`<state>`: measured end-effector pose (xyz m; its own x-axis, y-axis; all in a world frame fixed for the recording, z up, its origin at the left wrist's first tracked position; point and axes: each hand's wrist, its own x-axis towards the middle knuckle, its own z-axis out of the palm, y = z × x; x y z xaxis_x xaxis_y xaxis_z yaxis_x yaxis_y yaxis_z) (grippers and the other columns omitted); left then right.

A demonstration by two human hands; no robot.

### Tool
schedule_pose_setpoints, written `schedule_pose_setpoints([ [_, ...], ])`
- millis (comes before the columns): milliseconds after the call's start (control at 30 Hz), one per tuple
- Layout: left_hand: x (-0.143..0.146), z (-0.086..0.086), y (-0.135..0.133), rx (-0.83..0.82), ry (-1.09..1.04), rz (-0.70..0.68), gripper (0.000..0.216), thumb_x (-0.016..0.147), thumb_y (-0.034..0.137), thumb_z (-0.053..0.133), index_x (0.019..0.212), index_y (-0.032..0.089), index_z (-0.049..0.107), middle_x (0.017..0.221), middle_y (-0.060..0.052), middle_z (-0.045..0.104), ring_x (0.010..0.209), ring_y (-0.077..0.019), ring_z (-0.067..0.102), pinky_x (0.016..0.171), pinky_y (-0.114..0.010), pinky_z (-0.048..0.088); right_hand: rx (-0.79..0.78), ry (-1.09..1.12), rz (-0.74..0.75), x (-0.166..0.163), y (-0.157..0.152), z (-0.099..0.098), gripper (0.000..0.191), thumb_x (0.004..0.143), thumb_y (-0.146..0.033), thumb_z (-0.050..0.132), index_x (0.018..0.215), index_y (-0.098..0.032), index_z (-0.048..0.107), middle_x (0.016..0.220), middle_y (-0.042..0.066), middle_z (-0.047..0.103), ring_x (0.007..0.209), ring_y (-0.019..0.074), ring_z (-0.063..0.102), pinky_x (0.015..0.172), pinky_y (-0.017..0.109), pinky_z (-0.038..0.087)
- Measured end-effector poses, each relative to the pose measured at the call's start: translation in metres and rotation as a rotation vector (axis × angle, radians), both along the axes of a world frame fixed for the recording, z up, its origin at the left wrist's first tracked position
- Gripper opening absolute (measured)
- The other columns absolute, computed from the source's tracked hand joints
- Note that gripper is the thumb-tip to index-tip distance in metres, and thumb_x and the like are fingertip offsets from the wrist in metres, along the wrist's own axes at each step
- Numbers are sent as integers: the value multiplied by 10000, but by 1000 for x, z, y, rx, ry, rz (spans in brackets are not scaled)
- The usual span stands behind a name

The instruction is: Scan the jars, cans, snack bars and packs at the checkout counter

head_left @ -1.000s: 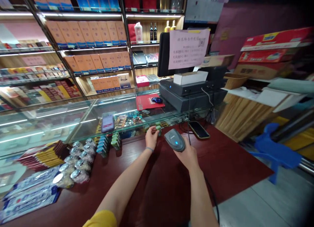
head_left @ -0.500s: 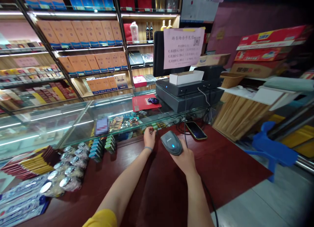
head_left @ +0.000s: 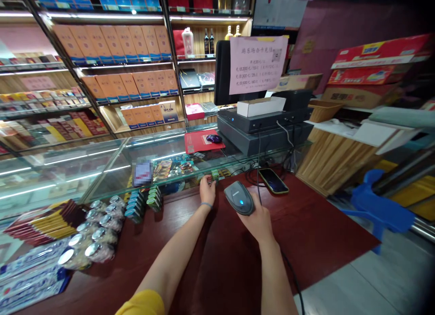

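Dark red-brown, glossy wooden counter top (head_left: 217, 269) abuts a clear glass display case (head_left: 105, 174); shelving behind carries rows of orange-and-blue cartons (head_left: 112, 43). Counter, left side: blue-and-white flat packets (head_left: 34, 269), maroon-and-yellow stacked packets (head_left: 50, 222), clear jars with silver lids (head_left: 98, 251), then teal small boxes (head_left: 134, 206) and green small boxes (head_left: 154, 199) in short rows.

Right hand (head_left: 260, 222): fingers wrapped around a dark grey handheld scanner with a lit blue spot (head_left: 239, 198), held above the counter. Left hand (head_left: 207, 192): fingers bent, tips at a small green box (head_left: 215, 175) near the glass edge; cannot tell whether it is gripped or merely touched.

Beyond the scanner, a black cable (head_left: 259, 165) crosses near a black phone with a yellowish-green rim (head_left: 273, 181). Behind these stand a dark grey boxy unit (head_left: 238, 138) and a black monitor (head_left: 222, 75), its face largely covered by a pink printed sheet (head_left: 256, 68).

Obscured: scanner handle, behind the right hand; part of the green box, by the left fingers; one item on the glass, pixelated. Yellow sleeve (head_left: 142, 303) cut off at the lower edge. Upper right corner dark.
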<state>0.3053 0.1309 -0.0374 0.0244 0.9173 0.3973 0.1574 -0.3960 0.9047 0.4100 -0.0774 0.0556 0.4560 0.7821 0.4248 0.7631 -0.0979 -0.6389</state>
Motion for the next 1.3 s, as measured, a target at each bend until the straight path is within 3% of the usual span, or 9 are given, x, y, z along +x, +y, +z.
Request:
schedule_pose_setpoints([
  [167, -3, 2, -5, -69, -74, -19, 334, 740, 98, 716, 1043, 176, 600, 1019, -74, 610, 972, -200, 622, 892, -384, 549, 20, -13, -2, -1, 0, -1, 323, 793, -366, 623, 1080, -257, 522, 787, 35, 735, 696, 291, 724, 576, 311, 437],
  [300, -20, 16, -20, -87, -128, -63, 391, 750, 129, 736, 1108, 175, 589, 1057, -82, 603, 996, -195, 627, 894, -379, 561, 17, -39, 0, -2, 2, -2, 326, 797, -365, 634, 1084, -255, 525, 784, 41, 736, 695, 288, 723, 565, 305, 430],
  [500, -85, 53, -56, -27, -176, -91, 368, 812, 241, 720, 1152, 191, 588, 1091, -90, 626, 1032, -196, 643, 909, -374, 564, -12, -97, 5, -14, 5, -3, 377, 783, -370, 646, 1121, -249, 533, 775, 37, 735, 673, 288, 714, 556, 303, 406],
  [667, -155, 70, -73, 51, -156, 69, 339, 830, 304, 711, 1133, 194, 606, 1070, -87, 641, 999, -194, 651, 873, -350, 573, -1, -127, 64, -33, 8, -2, 396, 765, -372, 637, 1130, -255, 536, 761, 34, 733, 661, 290, 715, 559, 304, 399],
  [800, -209, 66, -74, 79, -144, 210, 329, 829, 324, 708, 1115, 189, 619, 1050, -83, 640, 986, -195, 648, 858, -341, 572, -10, -144, 143, -48, 13, -5, 399, 755, -382, 631, 1121, -256, 539, 758, 32, 736, 674, 294, 725, 554, 300, 405],
  [933, -244, 51, -74, 57, -153, 299, 329, 823, 328, 709, 1105, 183, 625, 1058, -88, 648, 1003, -204, 653, 892, -362, 565, -16, -144, 240, -65, 17, -11, 418, 745, -377, 638, 1132, -250, 540, 765, 35, 746, 671, 283, 729, 545, 288, 415],
  [1133, -258, 23, -76, 20, -128, 276, 375, 853, 281, 673, 1213, 198, 611, 1214, -118, 637, 1131, -230, 635, 1013, -421, 517, -37, -115, 356, -88, 19, -17, 398, 747, -327, 607, 1130, -260, 525, 763, 26, 745, 677, 290, 736, 558, 297, 424],
  [1300, -254, 20, -76, 79, 43, 243, 469, 858, 222, 646, 1322, 244, 578, 1369, -120, 573, 1301, -267, 531, 1132, -483, 405, -58, -116, 363, -92, 20, -21, 407, 731, -325, 609, 1124, -264, 525, 757, 30, 745, 682, 296, 737, 527, 293, 407],
])
